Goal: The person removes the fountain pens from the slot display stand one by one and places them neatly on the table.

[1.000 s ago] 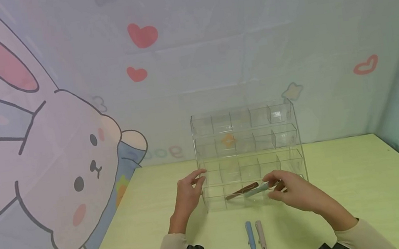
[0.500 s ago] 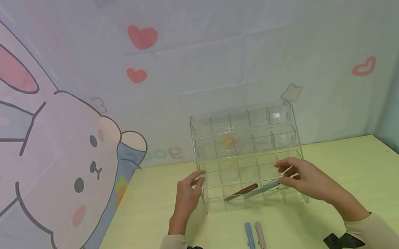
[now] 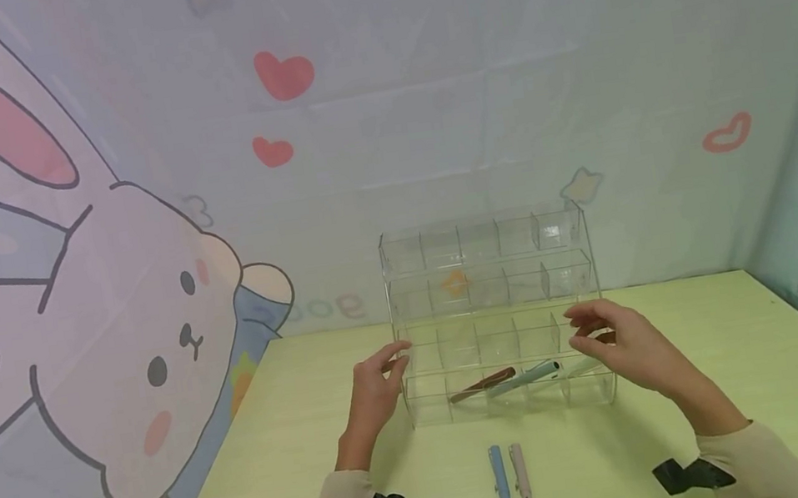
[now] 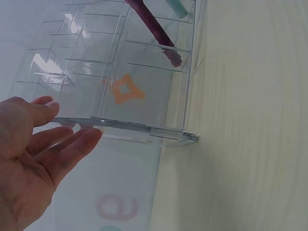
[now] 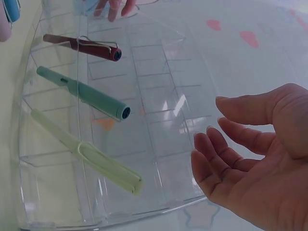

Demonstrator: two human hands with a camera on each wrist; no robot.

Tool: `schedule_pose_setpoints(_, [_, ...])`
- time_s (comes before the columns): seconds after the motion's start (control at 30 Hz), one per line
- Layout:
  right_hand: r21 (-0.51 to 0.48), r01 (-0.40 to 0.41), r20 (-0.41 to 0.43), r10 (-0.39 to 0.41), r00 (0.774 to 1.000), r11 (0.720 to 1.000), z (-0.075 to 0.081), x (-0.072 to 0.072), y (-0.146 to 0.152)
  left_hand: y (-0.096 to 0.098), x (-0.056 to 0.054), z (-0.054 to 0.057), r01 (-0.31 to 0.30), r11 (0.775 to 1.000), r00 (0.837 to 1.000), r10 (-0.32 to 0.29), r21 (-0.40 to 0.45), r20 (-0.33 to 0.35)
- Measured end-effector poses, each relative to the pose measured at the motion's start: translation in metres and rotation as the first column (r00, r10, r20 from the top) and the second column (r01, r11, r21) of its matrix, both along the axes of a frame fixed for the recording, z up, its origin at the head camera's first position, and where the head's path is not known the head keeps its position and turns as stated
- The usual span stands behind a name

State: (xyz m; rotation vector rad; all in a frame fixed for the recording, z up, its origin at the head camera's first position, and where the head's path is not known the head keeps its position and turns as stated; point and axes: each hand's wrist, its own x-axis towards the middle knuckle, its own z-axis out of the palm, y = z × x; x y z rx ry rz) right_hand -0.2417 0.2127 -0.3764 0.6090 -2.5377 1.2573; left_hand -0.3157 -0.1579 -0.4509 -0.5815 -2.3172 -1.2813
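Note:
A clear acrylic pen rack [image 3: 488, 264] with stepped rows of compartments stands on the table. My left hand [image 3: 375, 388] holds its left side panel, the thumb on one face and the fingers on the other in the left wrist view. Three pens lean in the bottom row: a dark red pen [image 3: 482, 384], a teal pen [image 3: 525, 378] and a pale green pen [image 5: 96, 161]. Beside the rack's right end, my right hand [image 3: 627, 345] hangs with relaxed fingers and nothing in them. In the head view it partly covers the pale green pen.
A blue pen [image 3: 503, 488] and a pinkish-beige pen [image 3: 524, 485] lie side by side on the yellow-green table [image 3: 689, 379] in front of the rack. Behind the rack hangs a printed cloth backdrop [image 3: 428, 127] with a cartoon rabbit at left.
My right hand has moved right and slightly up, away from the teal pen's end, uncovering that pen and part of the pale green one. The left hand has stayed on the rack's side.

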Motion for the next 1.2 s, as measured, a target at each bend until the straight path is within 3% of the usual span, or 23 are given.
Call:
schedule_pose_setpoints(0.13, [0.003, 0.016, -0.029, -0.016, 0.999, 1.0, -0.002, -0.002, 0.005, 0.0, 0.001, -0.001, 0.003, 1.0, 1.0, -0.003, -0.004, -0.019])
schedule_pose_setpoints(0.3, [0.022, 0.029, -0.029, -0.028, 0.999, 0.999, -0.005, -0.006, 0.012, -0.001, 0.001, -0.001, -0.009, 1.0, 1.0, 0.009, -0.009, 0.004])
schedule_pose_setpoints(0.5, [0.051, 0.017, 0.033, -0.019, 0.999, 0.999, -0.009, -0.011, 0.018, -0.001, 0.0, -0.001, -0.005, 1.0, 1.0, 0.005, -0.008, -0.001])
schedule_pose_setpoints(0.73, [0.084, -0.049, 0.145, 0.037, 0.989, 0.995, -0.016, -0.016, 0.021, -0.001, 0.0, -0.001, 0.003, 1.0, 1.0, -0.003, 0.002, -0.006])
schedule_pose_setpoints(1.2, [0.137, -0.121, 0.194, 0.093, 0.977, 0.983, -0.03, -0.021, 0.022, 0.0, -0.001, 0.0, 0.006, 1.0, 1.0, -0.006, -0.001, -0.013])
